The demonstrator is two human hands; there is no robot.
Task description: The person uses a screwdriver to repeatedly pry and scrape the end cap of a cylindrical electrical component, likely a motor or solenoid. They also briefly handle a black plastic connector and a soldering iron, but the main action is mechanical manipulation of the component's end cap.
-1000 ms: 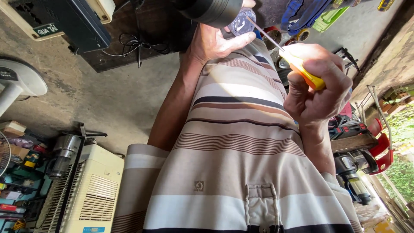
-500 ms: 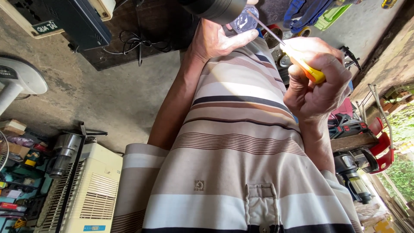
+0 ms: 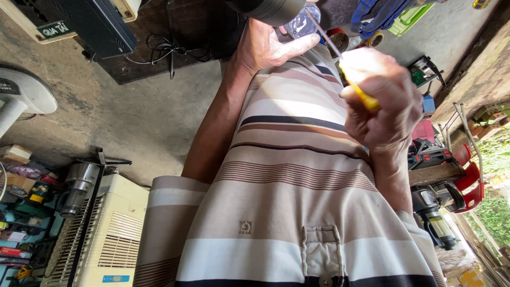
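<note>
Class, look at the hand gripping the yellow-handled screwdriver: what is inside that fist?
The right hand wraps the screwdriver; a bit of yellow handle and the thin metal shaft show. Most of the handle is covered by fingers.

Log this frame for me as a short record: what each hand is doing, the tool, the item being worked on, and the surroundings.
view: head camera looking down the person's striped shirt
left hand: left hand open, pressed against a dark cylindrical object at the top edge
right hand: right hand closed in a grip on a screwdriver with a yellow handle
tool tip: shaft points up toward the dark object; contact cannot be told
floor: concrete floor with a black cable
nearby: white fan base, cream louvred appliance, rolls of tape
</note>
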